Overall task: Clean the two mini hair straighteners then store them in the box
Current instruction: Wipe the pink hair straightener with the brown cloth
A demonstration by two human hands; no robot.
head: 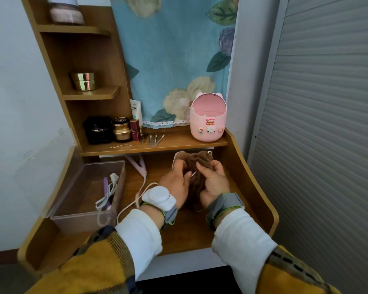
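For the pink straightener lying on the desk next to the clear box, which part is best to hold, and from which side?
Probably grip the pink straightener across its narrow body near the cord end, coming from above. It lies flat on the desk, its far tip is tucked under the shelf, and the clear box crowds its left side.
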